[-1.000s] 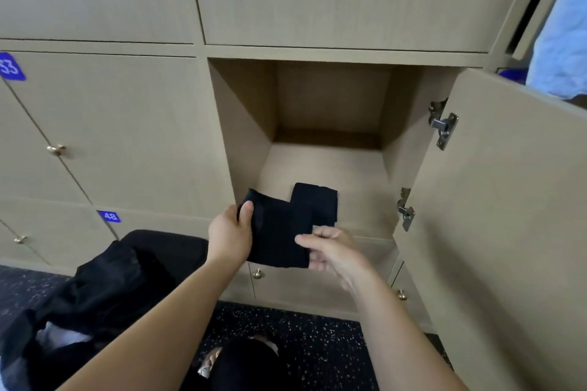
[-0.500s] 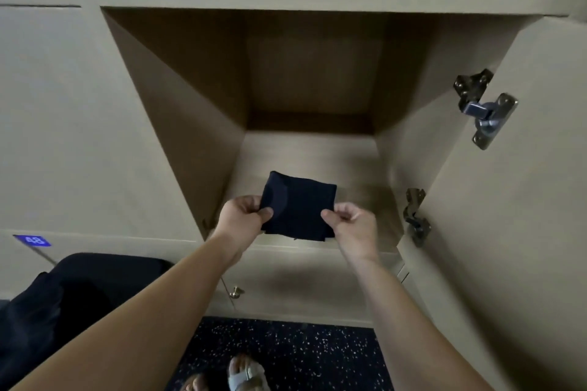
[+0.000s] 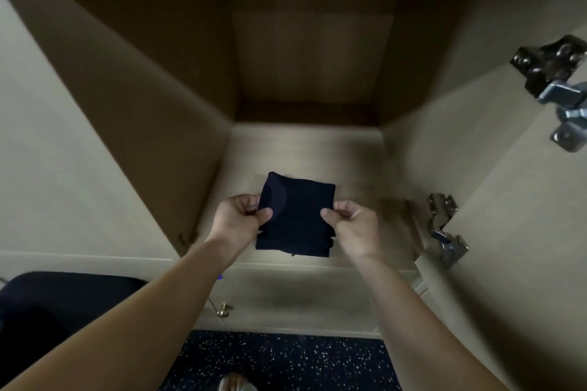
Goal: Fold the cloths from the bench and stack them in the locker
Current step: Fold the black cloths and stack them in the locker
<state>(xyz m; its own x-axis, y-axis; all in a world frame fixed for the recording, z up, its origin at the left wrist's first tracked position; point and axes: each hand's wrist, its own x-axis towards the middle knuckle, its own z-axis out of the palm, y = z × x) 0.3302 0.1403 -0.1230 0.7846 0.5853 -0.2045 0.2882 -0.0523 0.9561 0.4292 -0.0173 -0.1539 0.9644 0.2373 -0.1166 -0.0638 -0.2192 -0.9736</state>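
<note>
A small dark navy cloth (image 3: 297, 216), folded into a square, hangs at the mouth of the open wooden locker (image 3: 305, 149). My left hand (image 3: 238, 220) pinches its left edge between thumb and fingers. My right hand (image 3: 352, 225) pinches the right edge the same way. The cloth is held just above the locker's floor at the front lip; whether it touches the floor I cannot tell. The locker's inside shows nothing else.
The locker door (image 3: 524, 247) stands open on the right, with two metal hinges (image 3: 443, 232) on its inner edge. A dark bench (image 3: 57, 301) lies at lower left. A brass knob (image 3: 224, 309) sits on the locker below. Speckled dark floor (image 3: 286, 359) is underneath.
The view has closed in on the locker. Both hands have carried the cloth forward to the opening, and it went from a loose L-shape to a compact folded square.
</note>
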